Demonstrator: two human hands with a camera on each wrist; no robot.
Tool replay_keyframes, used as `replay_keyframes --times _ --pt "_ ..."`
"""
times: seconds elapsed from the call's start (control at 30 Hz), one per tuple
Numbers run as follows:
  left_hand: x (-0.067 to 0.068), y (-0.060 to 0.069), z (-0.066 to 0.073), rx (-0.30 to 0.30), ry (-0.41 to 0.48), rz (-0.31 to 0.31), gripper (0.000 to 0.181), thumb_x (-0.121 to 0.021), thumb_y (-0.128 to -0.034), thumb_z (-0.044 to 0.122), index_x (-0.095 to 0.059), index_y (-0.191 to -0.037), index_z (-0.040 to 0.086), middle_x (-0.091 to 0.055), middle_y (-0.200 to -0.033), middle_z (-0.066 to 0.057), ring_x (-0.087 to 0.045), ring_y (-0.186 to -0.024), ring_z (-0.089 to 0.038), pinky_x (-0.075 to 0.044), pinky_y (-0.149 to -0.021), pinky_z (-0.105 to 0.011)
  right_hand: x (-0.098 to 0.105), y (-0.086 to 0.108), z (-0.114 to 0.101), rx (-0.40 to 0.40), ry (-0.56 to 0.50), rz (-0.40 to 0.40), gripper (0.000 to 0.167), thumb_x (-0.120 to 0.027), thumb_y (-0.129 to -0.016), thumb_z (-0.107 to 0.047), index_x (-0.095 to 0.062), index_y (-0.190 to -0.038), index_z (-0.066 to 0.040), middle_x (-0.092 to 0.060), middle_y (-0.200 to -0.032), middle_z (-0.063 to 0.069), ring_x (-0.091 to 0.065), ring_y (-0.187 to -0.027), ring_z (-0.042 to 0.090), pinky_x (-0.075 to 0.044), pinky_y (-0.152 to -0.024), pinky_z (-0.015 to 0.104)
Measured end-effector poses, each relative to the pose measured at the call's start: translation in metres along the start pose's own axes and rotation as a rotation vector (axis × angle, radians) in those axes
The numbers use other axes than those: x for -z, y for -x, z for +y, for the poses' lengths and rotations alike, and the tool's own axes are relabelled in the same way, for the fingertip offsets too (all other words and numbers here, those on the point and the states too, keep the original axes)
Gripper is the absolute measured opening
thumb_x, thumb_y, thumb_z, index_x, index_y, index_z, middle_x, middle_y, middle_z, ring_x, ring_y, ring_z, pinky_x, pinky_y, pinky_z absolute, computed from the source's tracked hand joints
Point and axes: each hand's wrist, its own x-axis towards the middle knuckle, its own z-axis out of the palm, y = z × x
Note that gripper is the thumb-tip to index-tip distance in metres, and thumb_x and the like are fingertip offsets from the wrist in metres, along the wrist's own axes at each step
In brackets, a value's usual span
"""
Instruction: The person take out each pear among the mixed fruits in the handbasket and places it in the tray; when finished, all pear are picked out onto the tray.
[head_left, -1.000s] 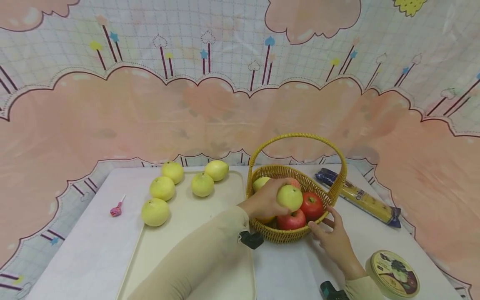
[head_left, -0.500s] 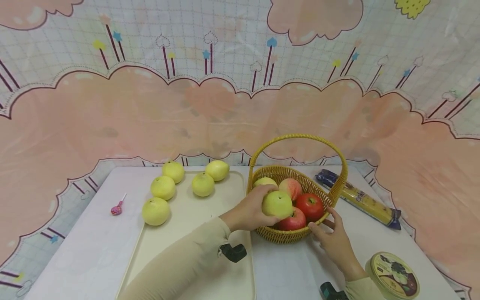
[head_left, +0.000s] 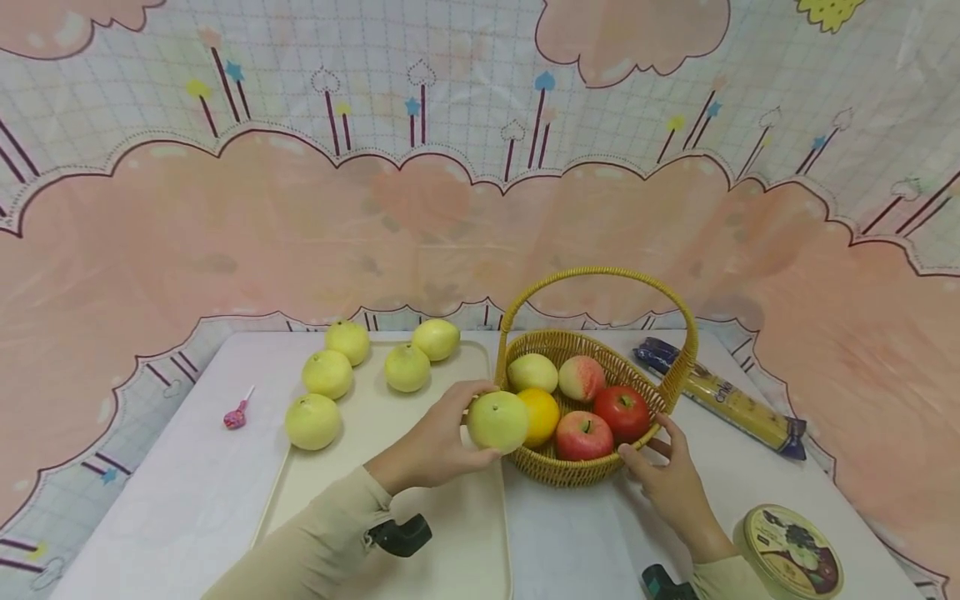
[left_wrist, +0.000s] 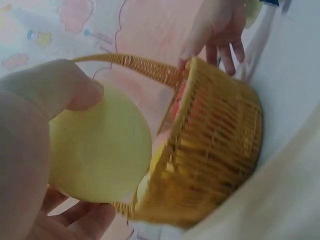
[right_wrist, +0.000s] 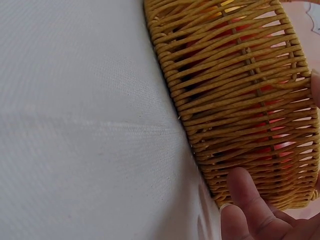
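Note:
A round pale green fruit [head_left: 497, 422] is in my left hand [head_left: 442, 437], just outside the left rim of the wicker basket [head_left: 566, 477]. The left wrist view shows the thumb across one side of this fruit [left_wrist: 102, 150] and fingers below. My right hand [head_left: 671, 483] holds the basket's front right rim with thumb and forefinger; other fingers lie by its woven side. Inside the basket are an orange [head_left: 540, 417], a pink-red apple [head_left: 583, 436], a dark red fruit [head_left: 622, 412], a peach [head_left: 581, 377] and another pale green fruit [head_left: 532, 372].
A cream tray [head_left: 450, 533] lies left of the basket, with several pale yellow-green fruits [head_left: 327, 374] on it and along its left edge. A lollipop [head_left: 236, 417] lies farther left. On the right are a yellow-and-blue packet [head_left: 727, 400] and a round tin [head_left: 792, 550].
My left hand has carried the pale green fruit leftward out from above the basket, uncovering the orange and the fruits behind. The right hand has stayed at the rim.

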Motion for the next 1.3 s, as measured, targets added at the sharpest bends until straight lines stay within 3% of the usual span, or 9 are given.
replay_keyframes --times 0.33,0.63,0.9,1.3 --pt "0.023 0.031 -0.025 0.137 -0.008 0.125 0.074 -0.081 -0.0792 0.009 -0.042 -0.141 0.001 -0.049 -0.134 -0.015 -0.052 -0.120 -0.028 -0.047 -0.099 -0.047 0.000 0.000 -0.001 -0.013 0.006 -0.001 0.099 -0.067 -0.095 -0.044 0.000 -0.160 -0.010 -0.033 -0.147 0.033 -0.067 -0.100 0.031 -0.055 -0.073 0.036" --pt "0.039 0.051 -0.049 0.279 -0.051 0.181 0.074 -0.079 -0.0836 0.011 -0.038 -0.145 0.000 -0.046 -0.137 -0.019 -0.050 -0.122 -0.032 -0.045 -0.100 -0.050 0.000 0.001 -0.003 -0.016 0.004 0.000 0.100 -0.067 -0.095 -0.046 0.000 -0.160 -0.010 -0.033 -0.147 0.033 -0.067 -0.099 0.030 -0.055 -0.072 0.035" --pt "0.047 0.059 -0.065 0.347 -0.047 0.191 0.076 -0.078 -0.0848 0.014 -0.036 -0.147 0.000 -0.043 -0.142 -0.020 -0.048 -0.123 -0.032 -0.041 -0.102 -0.052 -0.001 0.002 -0.003 -0.013 0.013 0.002 0.099 -0.067 -0.096 -0.044 0.000 -0.160 -0.010 -0.033 -0.147 0.033 -0.066 -0.101 0.032 -0.055 -0.073 0.036" --pt "0.048 0.064 -0.074 0.432 -0.076 0.188 0.077 -0.078 -0.0855 0.018 -0.035 -0.146 -0.003 -0.045 -0.141 -0.024 -0.049 -0.124 -0.035 -0.039 -0.104 -0.055 -0.001 0.000 0.001 -0.012 0.003 0.009 0.099 -0.067 -0.095 -0.045 0.000 -0.160 -0.011 -0.034 -0.146 0.033 -0.067 -0.099 0.030 -0.055 -0.073 0.036"
